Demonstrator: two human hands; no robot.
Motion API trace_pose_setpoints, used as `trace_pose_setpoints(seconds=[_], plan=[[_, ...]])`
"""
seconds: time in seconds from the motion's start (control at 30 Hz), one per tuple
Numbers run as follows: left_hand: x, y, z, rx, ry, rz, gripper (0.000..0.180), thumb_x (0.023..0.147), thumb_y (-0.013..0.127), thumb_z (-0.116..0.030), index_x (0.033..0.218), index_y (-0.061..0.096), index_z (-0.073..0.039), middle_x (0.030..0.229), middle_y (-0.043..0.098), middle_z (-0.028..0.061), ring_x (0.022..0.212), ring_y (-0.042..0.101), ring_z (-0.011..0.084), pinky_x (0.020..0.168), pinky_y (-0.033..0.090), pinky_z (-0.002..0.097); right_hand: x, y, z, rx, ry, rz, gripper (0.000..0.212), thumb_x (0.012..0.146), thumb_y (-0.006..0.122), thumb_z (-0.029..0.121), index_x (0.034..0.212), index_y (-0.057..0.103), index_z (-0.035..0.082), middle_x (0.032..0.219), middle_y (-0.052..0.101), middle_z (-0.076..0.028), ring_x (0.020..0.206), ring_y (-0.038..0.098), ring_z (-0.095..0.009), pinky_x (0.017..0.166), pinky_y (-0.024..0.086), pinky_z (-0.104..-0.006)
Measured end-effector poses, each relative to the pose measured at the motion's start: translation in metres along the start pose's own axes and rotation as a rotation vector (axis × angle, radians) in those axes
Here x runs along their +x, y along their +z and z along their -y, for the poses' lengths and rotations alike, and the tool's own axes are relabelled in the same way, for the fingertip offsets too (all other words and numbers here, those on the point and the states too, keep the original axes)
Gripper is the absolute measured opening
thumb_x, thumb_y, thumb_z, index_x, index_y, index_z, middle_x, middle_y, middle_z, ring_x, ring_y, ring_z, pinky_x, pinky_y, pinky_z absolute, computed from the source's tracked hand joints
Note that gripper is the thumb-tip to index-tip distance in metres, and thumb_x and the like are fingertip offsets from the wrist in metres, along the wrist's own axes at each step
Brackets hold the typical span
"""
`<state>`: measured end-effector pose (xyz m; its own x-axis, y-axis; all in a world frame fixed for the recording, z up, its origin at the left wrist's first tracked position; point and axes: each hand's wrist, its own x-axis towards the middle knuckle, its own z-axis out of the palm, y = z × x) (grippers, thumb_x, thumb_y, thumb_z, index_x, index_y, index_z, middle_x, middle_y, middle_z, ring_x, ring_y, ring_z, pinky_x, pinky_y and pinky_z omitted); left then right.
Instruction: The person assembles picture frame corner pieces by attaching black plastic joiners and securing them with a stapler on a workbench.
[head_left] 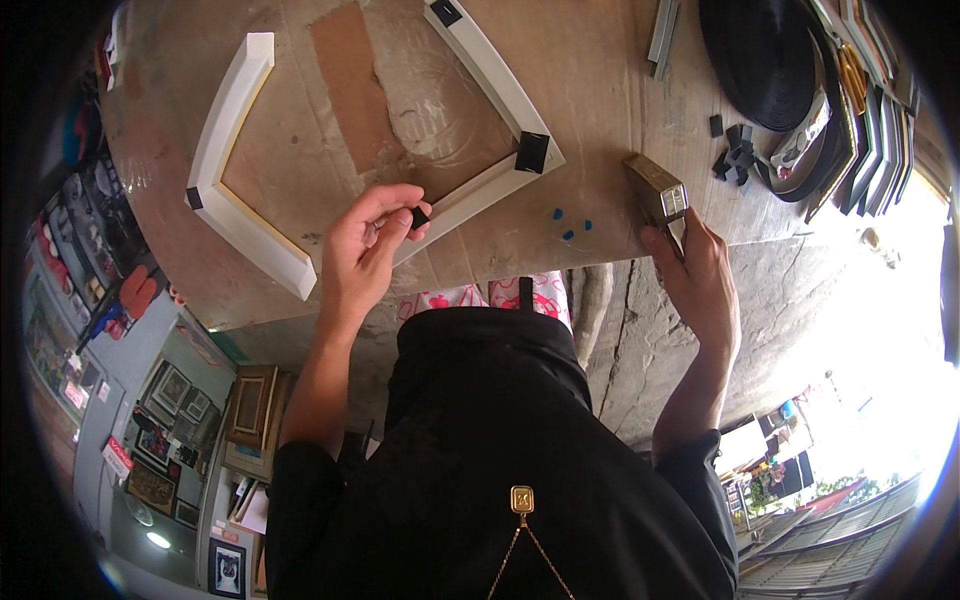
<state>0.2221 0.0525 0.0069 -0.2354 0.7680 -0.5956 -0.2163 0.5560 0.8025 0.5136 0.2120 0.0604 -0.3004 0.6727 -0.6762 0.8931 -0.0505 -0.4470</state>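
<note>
"What does the left grip [362, 245] hide?"
"Part of the black piece [420, 217], and some of the white frame section [475, 202] beside it."
"And the tool [658, 188]?"
"The right grip [698, 275] covers its lower part."
"The black coil [760, 60]?"
"Cut off by the upper edge."
"The blue bits [568, 235]?"
"Too small to identify."

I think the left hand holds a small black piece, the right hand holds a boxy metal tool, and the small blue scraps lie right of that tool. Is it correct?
No: in the head view, the small blue scraps lie left of the boxy metal tool, not right. The left hand does hold the small black piece, and the right hand the tool.
</note>
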Motion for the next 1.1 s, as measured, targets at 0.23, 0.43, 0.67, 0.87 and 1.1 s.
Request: trace_pose_setpoints(seconds=[0.23,0.43,0.67,0.87,1.1], plan=[[-0.006,0.003,0.004,0.367,0.224,-0.072,0.023,0.090,0.062,-0.001,0.113,0.061,0.003,0.092,0.071,0.0120,0.085,0.069,0.0172,0.075,0.053,0.0266,0.002,0.000,0.001,0.038,0.022,0.022,0.036,0.090,0.064,0.021,0.113,0.054,-0.005,0.079,0.062,-0.026,0.079,0.063,-0.042,0.069,0.047,-0.0438],[-0.003,-0.004,-0.005,0.604,0.297,-0.017,0.029,0.086,0.064,-0.001,0.115,0.062,-0.001,0.084,0.071,0.0093,0.074,0.070,0.0186,0.065,0.054,0.0280,0.004,0.001,0.000,0.037,0.033,0.020,0.038,0.090,0.064,0.025,0.113,0.055,-0.004,0.071,0.060,-0.026,0.071,0.062,-0.040,0.065,0.046,-0.0433],[-0.003,-0.005,0.007,0.620,0.404,-0.064,0.029,0.083,0.069,-0.003,0.112,0.065,-0.001,0.084,0.072,0.0083,0.074,0.066,0.0156,0.071,0.051,0.0280,0.008,-0.005,0.007,-0.031,0.194,0.045,0.041,0.085,0.070,0.033,0.098,0.060,-0.005,0.071,0.062,-0.024,0.074,0.064,-0.041,0.068,0.048,-0.0459],[-0.005,0.001,0.017,0.647,0.524,-0.167,0.027,0.079,0.068,-0.001,0.106,0.067,-0.005,0.081,0.071,0.0052,0.071,0.064,0.0193,0.074,0.047,0.0321,-0.015,0.014,0.019,0.031,0.009,0.014,0.034,0.080,0.075,0.025,0.091,0.060,-0.003,0.081,0.065,-0.023,0.077,0.065,-0.042,0.068,0.049,-0.0446],[-0.003,-0.003,0.022,0.717,0.567,-0.138,0.020,0.080,0.069,-0.002,0.100,0.069,-0.004,0.082,0.069,0.0057,0.073,0.063,0.0179,0.070,0.048,0.0295,-0.048,0.068,0.058,0.198,-0.093,0.331,0.043,0.078,0.077,0.023,0.100,0.055,-0.006,0.091,0.063,-0.024,0.084,0.065,-0.040,0.071,0.051,-0.0444]])
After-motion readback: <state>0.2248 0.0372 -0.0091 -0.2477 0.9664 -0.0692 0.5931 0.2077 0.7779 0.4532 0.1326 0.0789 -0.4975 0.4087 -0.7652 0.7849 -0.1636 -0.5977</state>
